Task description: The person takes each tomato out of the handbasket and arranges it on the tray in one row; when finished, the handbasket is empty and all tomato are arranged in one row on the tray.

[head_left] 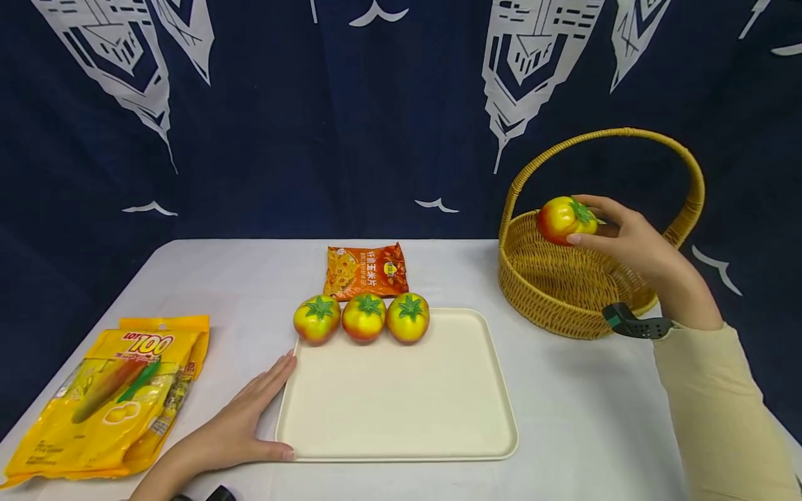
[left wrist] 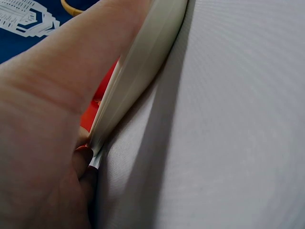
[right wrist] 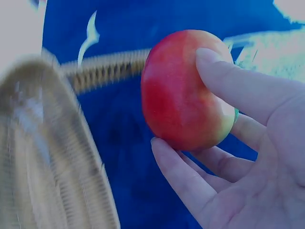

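My right hand point(head_left: 626, 236) pinches a red-and-yellow tomato point(head_left: 567, 220) with a green leafy top, thumb on one side and fingers on the other. It is raised above the wicker basket point(head_left: 551, 306), inside the loop of its handle. In the right wrist view the tomato point(right wrist: 183, 90) shows its red underside, with the basket point(right wrist: 52, 157) blurred at the left. My left hand point(head_left: 241, 421) rests against the left side of a cream tray point(head_left: 401, 403), fingers stretched along the rim and thumb at the near corner. Three similar tomatoes point(head_left: 364, 318) sit in a row at the tray's far left.
Behind the row of tomatoes lies an orange snack packet point(head_left: 366, 270). Yellow candy bags point(head_left: 106, 403) lie overlapped at the left of the white-covered table point(head_left: 583, 431). A dark blue patterned curtain point(head_left: 338, 125) hangs behind.
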A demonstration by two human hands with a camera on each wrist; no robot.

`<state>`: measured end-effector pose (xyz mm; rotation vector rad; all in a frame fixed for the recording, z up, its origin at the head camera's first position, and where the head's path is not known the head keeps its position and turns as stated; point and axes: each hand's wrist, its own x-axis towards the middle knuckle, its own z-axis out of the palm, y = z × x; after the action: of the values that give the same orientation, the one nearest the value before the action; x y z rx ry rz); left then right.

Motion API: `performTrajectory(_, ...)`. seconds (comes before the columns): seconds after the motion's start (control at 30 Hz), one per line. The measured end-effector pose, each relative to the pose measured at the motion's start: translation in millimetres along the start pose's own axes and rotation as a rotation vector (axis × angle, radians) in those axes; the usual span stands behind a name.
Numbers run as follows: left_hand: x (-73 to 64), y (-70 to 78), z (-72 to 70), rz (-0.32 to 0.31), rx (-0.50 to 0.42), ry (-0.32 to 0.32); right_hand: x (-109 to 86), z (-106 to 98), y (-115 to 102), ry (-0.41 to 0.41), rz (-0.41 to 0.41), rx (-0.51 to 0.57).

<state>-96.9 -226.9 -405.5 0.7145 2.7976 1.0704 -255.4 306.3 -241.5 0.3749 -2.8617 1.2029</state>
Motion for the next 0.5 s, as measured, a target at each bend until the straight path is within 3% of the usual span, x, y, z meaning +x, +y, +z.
performTrajectory(0.2, -0.3, -0.1, -0.2, 0.009, 0.002, 0.002, -6.3, 29, -25, -0.011, -0.082, 0.045)
performTrajectory(0.5, -0.3, 0.6, -0.6, -0.001, -0.007, -0.005, -6.6, 80, -38, -0.136, -0.231, 0.144)
